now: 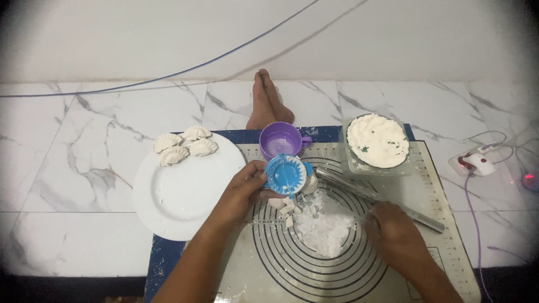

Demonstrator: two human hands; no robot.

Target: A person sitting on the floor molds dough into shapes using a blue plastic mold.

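My left hand [241,191] holds a blue round dumpling press [286,174] above the baking mat [438,191], its open face turned up. My right hand [390,227] rests low on the mat beside a heap of white flour and dough [323,221], fingers curled; whether it holds anything I cannot tell. Small dough scraps [285,206] lie under the press. A metal rolling pin [382,199] lies slanted across the mat just above my right hand.
A white plate [185,196] on the left carries several shaped dumplings [185,147]. A purple cup [281,140] and a clear bowl of white filling [377,140] stand at the mat's far edge. A foot [268,104], a blue cable [168,76] and a power strip [477,164] are nearby.
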